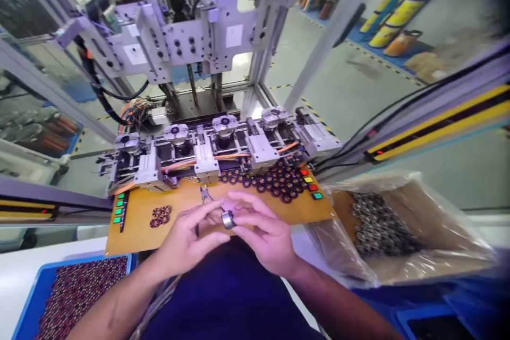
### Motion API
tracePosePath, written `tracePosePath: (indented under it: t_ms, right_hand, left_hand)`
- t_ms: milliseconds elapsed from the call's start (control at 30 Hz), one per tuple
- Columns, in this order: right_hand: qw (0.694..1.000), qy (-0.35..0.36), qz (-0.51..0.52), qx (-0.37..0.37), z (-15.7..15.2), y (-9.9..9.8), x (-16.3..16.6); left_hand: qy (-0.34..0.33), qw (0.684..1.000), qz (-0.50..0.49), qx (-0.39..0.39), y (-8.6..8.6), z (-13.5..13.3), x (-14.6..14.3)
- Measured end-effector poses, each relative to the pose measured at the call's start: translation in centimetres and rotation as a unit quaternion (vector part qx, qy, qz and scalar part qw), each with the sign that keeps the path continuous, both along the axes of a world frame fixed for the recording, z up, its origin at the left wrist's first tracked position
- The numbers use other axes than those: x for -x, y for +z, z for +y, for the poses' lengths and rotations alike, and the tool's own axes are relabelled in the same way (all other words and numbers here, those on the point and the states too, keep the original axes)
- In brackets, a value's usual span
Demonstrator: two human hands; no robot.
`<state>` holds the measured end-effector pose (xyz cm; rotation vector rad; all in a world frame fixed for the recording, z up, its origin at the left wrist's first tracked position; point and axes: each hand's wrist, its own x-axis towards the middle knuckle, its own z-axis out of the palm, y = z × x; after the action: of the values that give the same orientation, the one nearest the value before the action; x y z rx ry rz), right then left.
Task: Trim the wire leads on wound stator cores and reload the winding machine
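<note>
Between the thumb and fingers of my right hand [265, 231] is a small cylindrical metal part [227, 219], a silvery ring with dark pieces on its upper side. My left hand [193, 236] is close by on the left, fingers curved and thumb apart, with no part plainly gripped. A small dark bit shows by its palm, too little to name. Beyond the left fingertips, a pair of cutting pliers [205, 194] lies on the orange-brown work board [137, 236]; the hand covers its lower end.
Dark rings [279, 180] cluster on the board's right; reddish rings [160, 216] lie left. A machine [203, 156] with several round fixtures stands behind. Coloured buttons [313, 187] line the right edge. A blue tray [40, 287] holds small parts; a plastic-lined box [346, 223] holds metal parts.
</note>
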<state>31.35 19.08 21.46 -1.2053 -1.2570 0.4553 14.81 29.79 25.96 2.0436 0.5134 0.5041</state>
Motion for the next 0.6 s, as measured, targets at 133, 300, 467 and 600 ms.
tracePosePath:
  t_ms: [133, 300, 467, 600]
  right_hand:
    - [0.992, 0.089, 0.085, -0.016, 1.0, 1.7, 1.4]
    - [0.988, 0.116, 0.106, 0.006, 2.4, 1.7, 2.1]
    - [0.987, 0.138, 0.08, 0.01, 4.3, 2.7, 0.8]
    - [0.992, 0.066, -0.105, 0.007, 8.0, 4.9, -7.8]
  left_hand:
    - [0.043, 0.996, -0.055, -0.05, 1.1, -0.6, 0.8]
    - [0.061, 0.982, -0.091, -0.157, 0.5, -0.3, 1.6]
    - [0.087, 0.974, -0.043, -0.204, 0.5, 0.8, 3.0]
    - [0.197, 0.954, 0.041, -0.224, -1.2, 2.4, 8.7]
